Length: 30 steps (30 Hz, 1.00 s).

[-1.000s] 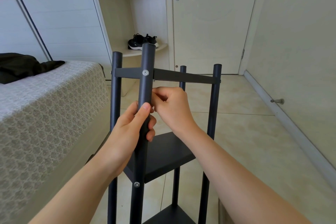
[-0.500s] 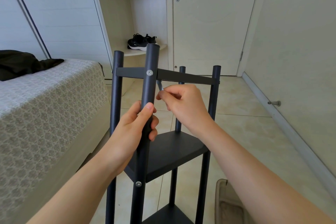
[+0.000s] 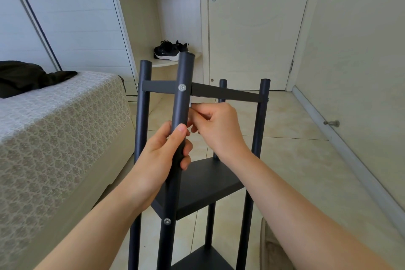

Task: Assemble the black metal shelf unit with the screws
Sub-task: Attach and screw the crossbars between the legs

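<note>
At centre frame, the black shelf unit (image 3: 206,184) stands upright on the tiled floor (image 3: 295,171). Your left hand (image 3: 162,155) grips its near post (image 3: 183,103), fingers and thumb wrapped round the tube. The upper screw (image 3: 182,87) sits at 12 o'clock of that hand, where the crossbar (image 3: 225,94) meets the post, and a lower screw (image 3: 167,221) sits at 6 o'clock.

Your right hand (image 3: 219,125), at 3 o'clock of the post, pinches a small silvery tool (image 3: 190,105) between thumb and fingertips. Half a second ago this tool stood clear of the post. Now it is drawn in just below the crossbar, partly hidden behind the tube. You are probably bringing it to a fastening on the post's far side, but whether it has engaged cannot be told.

Outward from the unit:
- The bed (image 3: 54,127) lies at 9 o'clock, close beside the frame, and cramps that side.
- A dark garment (image 3: 28,76) lies at 10 o'clock.
- The shoes (image 3: 168,50) sit at 12 o'clock.
- The door (image 3: 252,28) is at 1 o'clock.
- The door stop (image 3: 332,123) is at 3 o'clock.

The post itself screens the tool tip from your view.
</note>
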Each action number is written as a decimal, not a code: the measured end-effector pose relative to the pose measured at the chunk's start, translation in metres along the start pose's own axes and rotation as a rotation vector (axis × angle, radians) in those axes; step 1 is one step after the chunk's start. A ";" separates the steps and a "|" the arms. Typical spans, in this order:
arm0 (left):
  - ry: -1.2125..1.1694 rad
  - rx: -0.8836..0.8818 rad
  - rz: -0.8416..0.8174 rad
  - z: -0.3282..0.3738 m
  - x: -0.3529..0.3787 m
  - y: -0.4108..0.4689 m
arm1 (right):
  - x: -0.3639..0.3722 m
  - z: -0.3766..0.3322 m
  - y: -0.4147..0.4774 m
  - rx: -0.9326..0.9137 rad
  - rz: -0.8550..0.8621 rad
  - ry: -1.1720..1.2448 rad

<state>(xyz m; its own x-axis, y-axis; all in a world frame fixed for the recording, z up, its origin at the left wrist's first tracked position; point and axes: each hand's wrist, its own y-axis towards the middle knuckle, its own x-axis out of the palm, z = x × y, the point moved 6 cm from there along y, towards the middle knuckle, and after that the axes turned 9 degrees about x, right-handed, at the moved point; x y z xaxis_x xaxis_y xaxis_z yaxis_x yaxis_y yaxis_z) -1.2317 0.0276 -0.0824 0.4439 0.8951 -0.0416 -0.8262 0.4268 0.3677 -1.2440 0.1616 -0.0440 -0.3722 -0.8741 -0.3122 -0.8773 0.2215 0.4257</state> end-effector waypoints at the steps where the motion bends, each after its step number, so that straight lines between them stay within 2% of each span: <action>1: 0.000 0.002 -0.002 0.000 0.000 0.000 | 0.001 0.001 0.000 -0.005 0.018 0.015; 8: -0.002 -0.001 0.001 0.000 -0.001 0.000 | 0.018 0.005 -0.001 -0.053 0.148 0.113; 14: -0.011 -0.004 0.007 -0.002 -0.004 0.002 | 0.022 0.009 0.002 -0.045 0.164 0.165; 26: -0.011 -0.043 0.060 -0.002 -0.003 0.005 | -0.008 0.036 -0.006 0.149 0.015 0.033; 30: -0.003 -0.048 0.074 -0.002 -0.005 0.007 | -0.011 0.048 -0.023 0.285 -0.120 -0.001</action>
<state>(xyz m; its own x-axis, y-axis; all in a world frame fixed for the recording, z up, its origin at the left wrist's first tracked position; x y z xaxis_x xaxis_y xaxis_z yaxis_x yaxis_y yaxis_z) -1.2402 0.0268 -0.0817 0.3823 0.9239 -0.0131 -0.8724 0.3656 0.3243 -1.2343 0.1870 -0.0914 -0.2610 -0.9009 -0.3469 -0.9646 0.2291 0.1307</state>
